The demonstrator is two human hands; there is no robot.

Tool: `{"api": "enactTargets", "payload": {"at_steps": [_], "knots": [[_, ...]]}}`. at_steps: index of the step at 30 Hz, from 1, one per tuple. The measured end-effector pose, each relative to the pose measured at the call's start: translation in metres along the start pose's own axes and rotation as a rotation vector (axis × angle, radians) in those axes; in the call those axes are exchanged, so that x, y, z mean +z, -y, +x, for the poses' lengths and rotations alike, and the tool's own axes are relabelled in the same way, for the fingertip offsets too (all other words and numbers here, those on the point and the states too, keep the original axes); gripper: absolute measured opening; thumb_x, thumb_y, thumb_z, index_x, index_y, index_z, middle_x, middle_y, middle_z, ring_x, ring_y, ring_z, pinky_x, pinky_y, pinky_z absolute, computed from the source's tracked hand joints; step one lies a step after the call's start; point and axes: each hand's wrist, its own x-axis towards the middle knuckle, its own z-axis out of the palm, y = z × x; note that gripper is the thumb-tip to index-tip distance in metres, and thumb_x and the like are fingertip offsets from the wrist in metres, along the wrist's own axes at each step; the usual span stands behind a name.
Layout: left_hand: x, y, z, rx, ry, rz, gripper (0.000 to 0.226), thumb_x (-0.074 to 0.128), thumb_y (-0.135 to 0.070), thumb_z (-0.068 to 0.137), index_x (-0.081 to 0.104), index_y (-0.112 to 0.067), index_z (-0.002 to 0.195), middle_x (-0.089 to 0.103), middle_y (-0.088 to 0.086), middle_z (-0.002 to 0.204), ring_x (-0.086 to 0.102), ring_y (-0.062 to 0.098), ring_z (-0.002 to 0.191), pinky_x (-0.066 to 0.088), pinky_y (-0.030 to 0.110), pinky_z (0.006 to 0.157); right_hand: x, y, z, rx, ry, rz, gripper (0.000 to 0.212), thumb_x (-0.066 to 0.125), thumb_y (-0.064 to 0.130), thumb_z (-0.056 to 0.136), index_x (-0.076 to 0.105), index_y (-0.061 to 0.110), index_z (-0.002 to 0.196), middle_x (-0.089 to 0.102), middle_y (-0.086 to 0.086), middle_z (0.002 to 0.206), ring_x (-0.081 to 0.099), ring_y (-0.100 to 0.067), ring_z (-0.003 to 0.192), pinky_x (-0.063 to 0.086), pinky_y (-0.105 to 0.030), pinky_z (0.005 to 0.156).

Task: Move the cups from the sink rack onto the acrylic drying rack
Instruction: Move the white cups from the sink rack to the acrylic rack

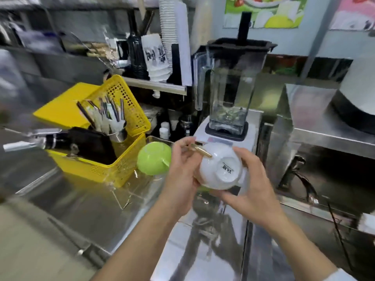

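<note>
I hold a white cup (220,169) upside down in front of me, its printed base facing up. My left hand (182,173) grips its left side near a gold handle (199,151), and my right hand (250,185) cups its right and lower side. A green cup (153,158) rests upside down to the left on the clear acrylic drying rack (134,189), which stands on the steel counter. A sliver of green shows under the white cup, too hidden to name.
A yellow basket (119,126) with utensils and black items sits left of the rack. A blender (229,88) stands just behind my hands. A tap (300,175) and steel sink area lie to the right. Stacked paper cups (168,29) stand at the back.
</note>
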Motion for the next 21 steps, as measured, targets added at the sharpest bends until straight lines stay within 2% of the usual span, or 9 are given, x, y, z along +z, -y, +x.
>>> {"api": "enactTargets", "payload": {"at_steps": [1,3,6,9,12,14,16,19,21], "knots": [[-0.012,-0.004,0.002,0.084,-0.052,0.106,0.025,0.047,-0.010,0.091,0.057,-0.032,0.093,0.059,-0.004,0.096,0.054,0.015,0.081,0.045,0.029,0.062,0.010,0.005,0.004,0.041,0.054,0.042,0.077,0.067,0.059,0.058,0.029,0.041,0.122,0.031,0.045,0.120,0.042,-0.007,0.109,0.040,-0.028,0.092],[-0.034,-0.013,0.002,0.244,-0.101,0.338,0.026,0.049,-0.011,0.088,0.060,-0.035,0.087,0.060,-0.013,0.090,0.054,0.009,0.079,0.043,0.025,0.068,0.028,0.011,0.010,0.077,0.147,0.091,0.075,0.071,0.055,0.055,0.029,0.049,0.117,0.034,0.042,0.117,0.046,-0.016,0.110,0.043,-0.041,0.093],[-0.064,-0.021,0.002,0.352,-0.211,0.624,0.021,0.050,-0.022,0.076,0.062,-0.039,0.080,0.051,-0.014,0.095,0.053,0.003,0.089,0.040,0.012,0.077,0.051,0.021,0.019,0.141,0.250,0.146,0.076,0.075,0.054,0.049,0.027,0.059,0.109,0.042,0.033,0.115,0.046,-0.015,0.112,0.042,-0.044,0.094],[-0.090,-0.026,0.003,0.356,-0.283,0.862,0.021,0.048,-0.023,0.076,0.062,-0.037,0.081,0.050,-0.017,0.093,0.047,0.007,0.097,0.035,0.013,0.082,0.069,0.028,0.027,0.221,0.358,0.220,0.078,0.085,0.044,0.050,0.031,0.059,0.104,0.047,0.031,0.111,0.047,-0.003,0.110,0.042,-0.032,0.091],[-0.113,-0.031,0.008,0.263,-0.225,0.816,0.034,0.049,-0.008,0.081,0.063,-0.037,0.073,0.058,-0.016,0.088,0.054,0.009,0.093,0.039,0.021,0.077,0.085,0.032,0.032,0.285,0.460,0.244,0.075,0.086,0.036,0.054,0.034,0.053,0.105,0.052,0.027,0.105,0.051,0.008,0.100,0.043,-0.019,0.083],[-0.128,-0.033,0.014,0.185,-0.197,0.797,0.038,0.052,-0.001,0.082,0.066,-0.035,0.074,0.066,-0.010,0.089,0.060,0.013,0.089,0.043,0.027,0.076,0.095,0.033,0.036,0.321,0.483,0.234,0.076,0.086,0.038,0.053,0.035,0.047,0.110,0.054,0.025,0.105,0.053,0.003,0.101,0.044,-0.024,0.086],[-0.140,-0.034,0.020,0.137,-0.167,0.865,0.028,0.056,-0.005,0.083,0.070,-0.029,0.080,0.070,-0.006,0.090,0.062,0.013,0.087,0.048,0.029,0.077,0.102,0.033,0.039,0.351,0.501,0.231,0.075,0.086,0.039,0.053,0.035,0.050,0.106,0.056,0.023,0.103,0.054,0.004,0.099,0.045,-0.025,0.085],[-0.151,-0.034,0.026,0.139,-0.126,1.037,0.018,0.060,-0.011,0.082,0.071,-0.024,0.085,0.072,-0.005,0.089,0.063,0.014,0.086,0.050,0.033,0.076,0.110,0.034,0.040,0.384,0.527,0.209,0.074,0.085,0.040,0.054,0.034,0.047,0.107,0.056,0.021,0.099,0.055,0.005,0.094,0.047,-0.023,0.081],[-0.156,-0.031,0.029,0.160,-0.106,1.191,0.018,0.059,-0.012,0.082,0.071,-0.025,0.085,0.073,-0.006,0.088,0.063,0.016,0.085,0.050,0.033,0.074,0.114,0.033,0.040,0.402,0.537,0.164,0.074,0.084,0.043,0.053,0.033,0.047,0.107,0.056,0.017,0.101,0.058,-0.005,0.096,0.048,-0.031,0.087]]}}
